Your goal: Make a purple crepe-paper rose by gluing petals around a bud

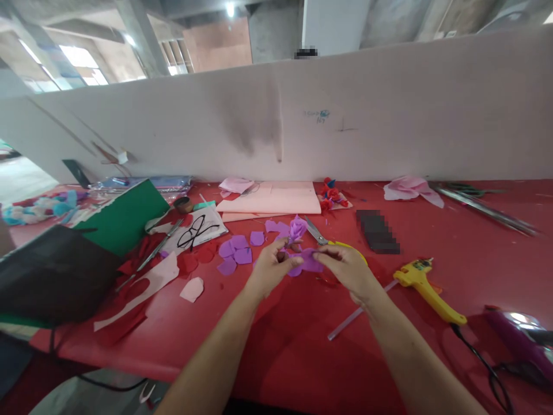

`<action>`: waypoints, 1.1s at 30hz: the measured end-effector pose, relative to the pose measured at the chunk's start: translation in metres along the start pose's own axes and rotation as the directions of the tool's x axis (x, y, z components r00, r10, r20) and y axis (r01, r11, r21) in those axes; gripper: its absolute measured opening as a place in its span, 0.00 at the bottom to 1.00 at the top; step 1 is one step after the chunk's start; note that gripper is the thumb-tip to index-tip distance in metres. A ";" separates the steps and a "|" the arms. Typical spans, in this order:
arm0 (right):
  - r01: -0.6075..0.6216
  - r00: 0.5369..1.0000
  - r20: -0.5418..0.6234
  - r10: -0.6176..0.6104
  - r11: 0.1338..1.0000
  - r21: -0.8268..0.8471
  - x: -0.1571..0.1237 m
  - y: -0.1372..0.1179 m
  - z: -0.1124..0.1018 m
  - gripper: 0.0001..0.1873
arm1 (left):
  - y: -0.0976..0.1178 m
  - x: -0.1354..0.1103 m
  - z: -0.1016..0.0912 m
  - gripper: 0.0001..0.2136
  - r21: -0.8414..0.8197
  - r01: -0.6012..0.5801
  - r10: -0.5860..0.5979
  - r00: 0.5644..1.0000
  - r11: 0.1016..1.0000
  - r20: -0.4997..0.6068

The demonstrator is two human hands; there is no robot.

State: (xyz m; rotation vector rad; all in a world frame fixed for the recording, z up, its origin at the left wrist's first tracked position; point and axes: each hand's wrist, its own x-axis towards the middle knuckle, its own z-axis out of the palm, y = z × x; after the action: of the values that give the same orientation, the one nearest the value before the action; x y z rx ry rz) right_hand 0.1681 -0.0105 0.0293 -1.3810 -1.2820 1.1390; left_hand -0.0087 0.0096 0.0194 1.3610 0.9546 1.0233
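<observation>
"Head view: where is the purple flower (298, 228)?"

"Upright at the left hand (276, 262), above the middle of the red table (298, 369). That hand's fingers are curled in around its base, though they partly hide the grip."

"And the right hand (343, 265)?"

"Thumb and forefinger nearly together, pinching the edge of a purple petal (311, 262). The left thumb reaches to its other side; whether it presses, I can't tell."

"How would they handle?"

"Both light, I'd judge, thin and soft like crepe paper, easily creased. Take the flower low, at its base, never by the curled top; pinch the petal gently by its edge."

"What's around?"

"Loose petals (235, 253) to the left, scissors (317, 231) just beyond the hands, a yellow glue gun (427, 291) off to the right."
</observation>
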 end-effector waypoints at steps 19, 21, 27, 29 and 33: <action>-0.174 0.955 -0.073 0.287 0.742 0.648 -0.005 -0.001 0.009 0.12 | -0.006 -0.010 0.025 0.14 -0.377 0.199 -0.189 0.980 0.905 0.062; -0.170 0.955 -0.079 0.284 0.749 0.640 -0.006 -0.002 0.009 0.13 | -0.008 -0.010 0.025 0.13 -0.390 0.180 -0.179 0.983 0.903 0.040; -0.150 0.957 -0.093 0.275 0.743 0.652 -0.007 -0.002 0.009 0.13 | -0.011 -0.008 0.025 0.11 -0.462 0.102 -0.158 0.984 0.881 -0.085; -0.151 0.953 -0.102 0.286 0.738 0.658 -0.007 -0.002 0.010 0.13 | -0.011 -0.007 0.025 0.12 -0.489 0.114 -0.192 0.975 0.865 -0.112; -0.137 0.949 -0.130 0.288 0.746 0.652 -0.006 -0.004 0.010 0.13 | -0.010 -0.007 0.024 0.13 -0.540 0.160 -0.234 0.970 0.827 -0.072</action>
State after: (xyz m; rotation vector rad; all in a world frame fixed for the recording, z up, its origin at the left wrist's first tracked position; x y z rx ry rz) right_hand 0.1572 -0.0164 0.0319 -1.0986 -0.4869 1.3655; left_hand 0.0124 -0.0039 0.0093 0.7204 0.8073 1.1241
